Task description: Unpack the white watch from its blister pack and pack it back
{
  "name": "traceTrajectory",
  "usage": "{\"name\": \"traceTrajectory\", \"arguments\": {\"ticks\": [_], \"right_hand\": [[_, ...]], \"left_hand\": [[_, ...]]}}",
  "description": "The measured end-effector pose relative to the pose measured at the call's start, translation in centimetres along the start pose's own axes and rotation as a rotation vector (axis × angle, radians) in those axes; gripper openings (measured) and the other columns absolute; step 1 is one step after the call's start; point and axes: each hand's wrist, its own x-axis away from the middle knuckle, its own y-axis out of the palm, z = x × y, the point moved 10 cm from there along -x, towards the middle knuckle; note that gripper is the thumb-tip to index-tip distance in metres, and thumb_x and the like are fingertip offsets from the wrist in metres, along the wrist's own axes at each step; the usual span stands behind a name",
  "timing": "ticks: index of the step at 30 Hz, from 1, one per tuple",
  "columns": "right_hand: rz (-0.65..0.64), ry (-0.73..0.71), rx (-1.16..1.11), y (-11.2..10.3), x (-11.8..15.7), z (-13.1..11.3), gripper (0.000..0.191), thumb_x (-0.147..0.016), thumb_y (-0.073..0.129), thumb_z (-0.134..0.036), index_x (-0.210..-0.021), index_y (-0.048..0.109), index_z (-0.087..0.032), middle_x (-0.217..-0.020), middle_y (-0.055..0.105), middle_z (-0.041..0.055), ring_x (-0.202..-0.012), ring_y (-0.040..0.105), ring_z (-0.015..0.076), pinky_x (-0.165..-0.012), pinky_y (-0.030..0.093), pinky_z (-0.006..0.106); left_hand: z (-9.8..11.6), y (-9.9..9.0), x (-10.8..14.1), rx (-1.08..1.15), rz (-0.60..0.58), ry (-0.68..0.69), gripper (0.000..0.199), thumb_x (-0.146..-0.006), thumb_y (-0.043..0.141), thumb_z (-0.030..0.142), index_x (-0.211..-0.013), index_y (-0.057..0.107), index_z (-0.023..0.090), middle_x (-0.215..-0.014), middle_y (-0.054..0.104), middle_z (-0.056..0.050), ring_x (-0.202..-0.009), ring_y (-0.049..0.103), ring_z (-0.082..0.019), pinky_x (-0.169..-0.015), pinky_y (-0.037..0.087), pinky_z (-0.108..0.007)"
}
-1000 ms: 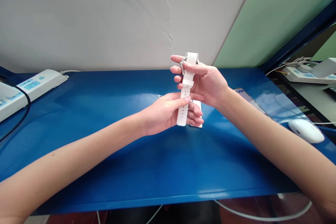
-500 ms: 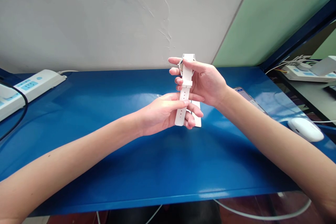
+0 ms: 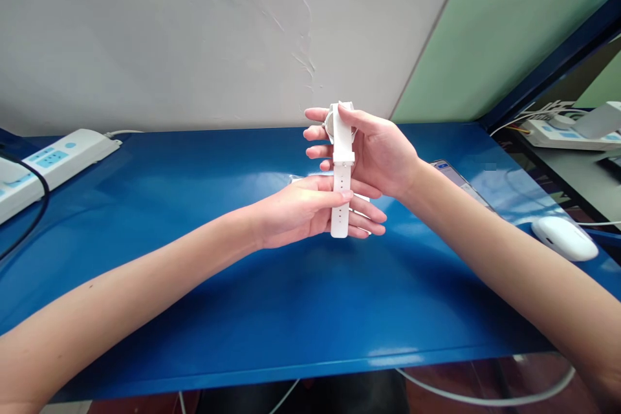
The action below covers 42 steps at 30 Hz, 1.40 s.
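Holding the white watch point(image 3: 342, 136), my right hand point(image 3: 388, 155) grips above the buckle point(image 3: 344, 158); my left hand point(image 3: 295, 210) pinches the strap point(image 3: 340, 223) below. I can't tell if it's done up.

Blue table point(image 3: 291, 310) with power strip point(image 3: 58, 168), phone point(image 3: 456, 179), mouse point(image 3: 565, 238), apparently a half-hidden white item point(image 3: 363, 197)

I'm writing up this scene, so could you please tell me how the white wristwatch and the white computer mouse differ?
The white wristwatch with a perforated strap is long and narrow, while the smooth white computer mouse is rounded and domed. The wristwatch is held up by the left hand and right hand, whereas the mouse rests untouched on the blue, glossy tabletop. Both are mainly white.
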Motion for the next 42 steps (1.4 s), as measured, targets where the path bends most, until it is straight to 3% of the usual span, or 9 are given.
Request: {"name": "traceTrajectory", "arguments": {"ticks": [13,24,42], "right_hand": [[0.035,0.001,0.034,-0.3,0.0,-0.2,0.036,-0.100,0.042,-0.048,-0.111,0.063,-0.020,-0.094,0.072,0.0039,-0.076,0.069,0.0155,-0.063,0.061,0.027],[-0.017,0.043,-0.005,0.4,0.1,0.2,0.036,-0.101,0.042,-0.048,-0.108,0.066,-0.022,-0.104,0.076,0.0049,-0.093,0.073,0.0186,-0.079,0.062,0.032],[-0.059,0.058,-0.078,0.4,-0.1,0.3,0.051,-0.101,0.031,-0.054,-0.117,0.064,-0.018,-0.094,0.076,0.0053,-0.081,0.072,0.0189,-0.074,0.061,0.034]], "left_hand": [[0.0,-0.6,-0.3,-0.009,0.033,0.027,0.020,-0.097,0.055,0.015,-0.113,0.065,0.008,-0.109,0.073,-0.020,-0.100,0.073,-0.029,-0.094,0.055,-0.045],[-0.1,-0.4,-0.2,-0.015,-0.010,0.032,0.020,-0.097,0.056,0.014,-0.112,0.069,0.009,-0.121,0.069,-0.019,-0.110,0.070,-0.030,-0.103,0.050,-0.047],[-0.1,-1.1,-0.4,0.023,0.054,0.037,0.021,-0.095,0.053,0.012,-0.110,0.067,0.006,-0.108,0.073,-0.019,-0.093,0.074,-0.026,-0.093,0.056,-0.045]]}}
